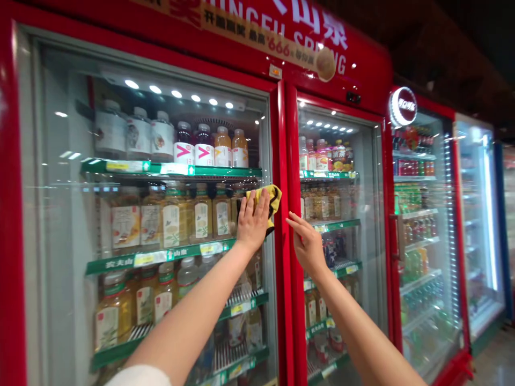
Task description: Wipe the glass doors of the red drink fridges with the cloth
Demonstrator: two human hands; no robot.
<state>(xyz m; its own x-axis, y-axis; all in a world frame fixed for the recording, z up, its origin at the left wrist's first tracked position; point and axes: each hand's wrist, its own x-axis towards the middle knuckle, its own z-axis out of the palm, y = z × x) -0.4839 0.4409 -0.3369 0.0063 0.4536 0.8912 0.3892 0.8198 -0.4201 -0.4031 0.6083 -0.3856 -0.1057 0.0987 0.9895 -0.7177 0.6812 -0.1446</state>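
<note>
My left hand (253, 219) lies over a yellow cloth (274, 199) with black markings and holds it against the glass door (217, 177) of a red drinks fridge. The cloth is near the glass's right edge, partly covered by my fingers. To the right, my right hand (309, 241) has its fingers stretched toward the left and resting at the red door frame (295, 300). No object shows in that hand. Its thumb is hidden.
Behind the glass, bottles (201, 214) line shelves with green price strips (225, 170). Farther right stand a second fridge (426, 225) with a round lit sign (403, 106) and a bright white-lit cooler (480, 225). A door handle (397, 237) juts from the second fridge.
</note>
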